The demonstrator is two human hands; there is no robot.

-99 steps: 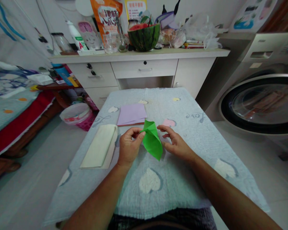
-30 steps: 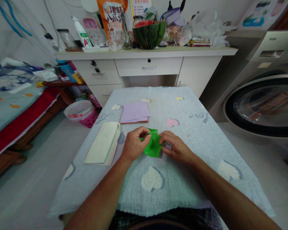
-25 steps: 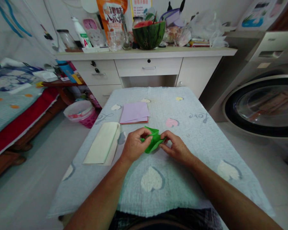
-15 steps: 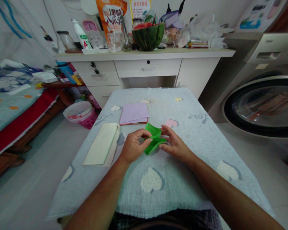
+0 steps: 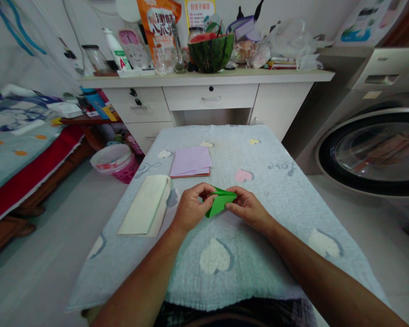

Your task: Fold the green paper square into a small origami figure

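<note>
A folded piece of green paper lies between my two hands on the light blue towel-covered table. My left hand pinches its left corner with fingers curled. My right hand pinches the right corner, thumb and forefinger pressed on the paper. The paper is flattened into a small narrow shape, partly hidden by my fingers.
A stack of lilac and red paper sheets lies further back on the table. A cream folded sheet lies to the left. Behind stand a white desk with half a watermelon, a washing machine at right, a pink bin at left.
The green paper was open and raised in my left hand; both hands have since folded it down and pressed it flatter on the table.
</note>
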